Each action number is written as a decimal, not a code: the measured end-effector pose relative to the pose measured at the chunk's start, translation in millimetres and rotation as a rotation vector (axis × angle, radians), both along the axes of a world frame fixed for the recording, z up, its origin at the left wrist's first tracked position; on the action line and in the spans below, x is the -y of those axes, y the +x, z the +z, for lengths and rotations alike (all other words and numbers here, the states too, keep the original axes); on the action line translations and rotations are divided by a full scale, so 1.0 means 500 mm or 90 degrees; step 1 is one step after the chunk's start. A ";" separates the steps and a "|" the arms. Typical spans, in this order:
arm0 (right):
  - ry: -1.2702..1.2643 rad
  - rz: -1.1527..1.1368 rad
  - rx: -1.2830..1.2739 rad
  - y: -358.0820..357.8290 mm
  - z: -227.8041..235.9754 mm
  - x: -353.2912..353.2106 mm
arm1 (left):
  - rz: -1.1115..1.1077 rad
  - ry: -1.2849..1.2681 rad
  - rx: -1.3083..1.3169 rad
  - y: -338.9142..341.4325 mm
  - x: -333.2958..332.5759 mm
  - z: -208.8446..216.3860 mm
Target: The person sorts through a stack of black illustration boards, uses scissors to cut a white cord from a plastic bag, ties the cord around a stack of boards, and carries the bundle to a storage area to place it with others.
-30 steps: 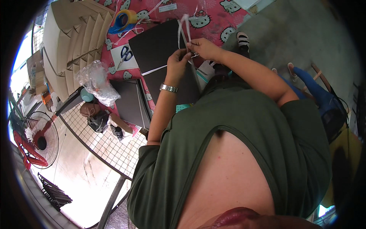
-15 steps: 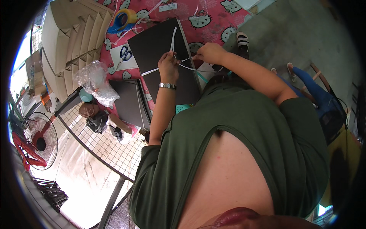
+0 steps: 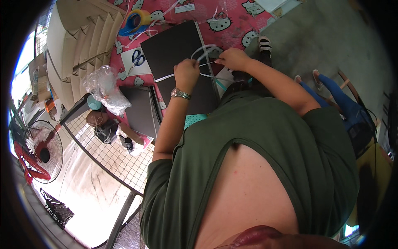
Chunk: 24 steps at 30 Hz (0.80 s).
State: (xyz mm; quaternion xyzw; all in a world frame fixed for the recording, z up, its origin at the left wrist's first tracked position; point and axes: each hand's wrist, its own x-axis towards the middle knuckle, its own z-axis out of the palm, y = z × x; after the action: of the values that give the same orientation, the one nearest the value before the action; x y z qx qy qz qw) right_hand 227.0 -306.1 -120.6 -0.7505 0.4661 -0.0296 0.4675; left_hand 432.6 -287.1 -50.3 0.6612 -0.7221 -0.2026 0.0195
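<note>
A stack of flat black sheets (image 3: 168, 52) lies in front of me on a pink patterned cover. A white strap (image 3: 166, 77) crosses it, and a looped end stands up between my hands. My left hand (image 3: 186, 74), with a metal wristwatch above it, is closed on the strap over the stack. Near the right edge of the stack, my right hand (image 3: 234, 59) pinches the other part, drawn taut between the two. Folded fingers hide exactly how the strap crosses itself.
Left of the stack are blue-handled scissors (image 3: 137, 58), tape rolls (image 3: 139, 21), a crumpled clear plastic bag (image 3: 107, 89) and more black sheets (image 3: 141, 108). Folded brown cardboard (image 3: 83, 45) stands at the far left. A person in blue trousers (image 3: 333, 91) is at the right.
My left hand has turned, its back now facing up, and shifted slightly right. The upright strap end has swung right into a loop. My right hand has moved slightly right and down.
</note>
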 end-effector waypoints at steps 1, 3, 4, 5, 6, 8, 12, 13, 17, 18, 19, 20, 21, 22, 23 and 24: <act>0.008 0.014 -0.010 -0.005 0.006 0.000 | -0.078 0.100 0.165 -0.017 -0.001 0.023; -0.011 0.037 -0.007 -0.011 0.022 -0.006 | -0.113 0.126 0.242 -0.035 -0.006 0.021; -0.035 0.043 0.008 -0.011 0.031 -0.013 | -0.130 0.139 0.280 -0.039 -0.007 0.022; -0.059 0.049 0.021 -0.012 0.045 -0.018 | -0.145 0.121 0.295 -0.043 -0.001 0.023; -0.069 0.089 0.002 -0.013 0.059 -0.022 | -0.098 0.160 0.202 -0.039 0.008 0.015; -0.087 0.167 -0.035 -0.015 0.084 -0.024 | -0.006 0.237 0.018 -0.015 0.033 -0.008; -0.203 0.158 0.231 -0.001 0.049 -0.019 | 0.503 0.492 -0.470 -0.013 0.008 -0.021; -0.219 0.127 0.307 0.009 0.042 -0.003 | 0.502 0.454 -0.521 -0.013 -0.009 -0.042; -0.094 -0.072 0.544 0.057 0.000 0.011 | 0.243 0.232 -0.371 -0.018 -0.024 -0.048; 0.029 -0.071 0.502 0.062 0.000 0.016 | 0.125 0.122 -0.321 -0.009 -0.033 -0.057; 0.150 -0.068 0.456 0.065 0.000 0.021 | 0.008 0.013 -0.268 0.000 -0.041 -0.065; 0.270 -0.074 0.403 0.064 0.000 0.026 | -0.008 0.033 -0.228 -0.004 -0.037 -0.056; 0.259 -0.094 0.409 0.066 0.000 0.026 | -0.025 0.052 -0.188 -0.012 -0.029 -0.032; 0.248 -0.114 0.415 0.069 0.001 0.026 | -0.042 0.071 -0.148 -0.017 -0.024 -0.020; 0.235 -0.131 0.420 0.072 0.003 0.026 | -0.027 0.054 -0.156 -0.018 -0.026 -0.024; 0.240 -0.134 0.415 0.075 0.004 0.026 | -0.013 0.037 -0.164 -0.020 -0.031 -0.031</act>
State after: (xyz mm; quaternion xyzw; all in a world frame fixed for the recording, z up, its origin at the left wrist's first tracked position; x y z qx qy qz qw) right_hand 264.3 -319.3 -118.7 -0.5505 0.3651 -0.2284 0.7152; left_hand 422.4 -271.8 -66.0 0.6224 -0.7142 -0.3070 0.0911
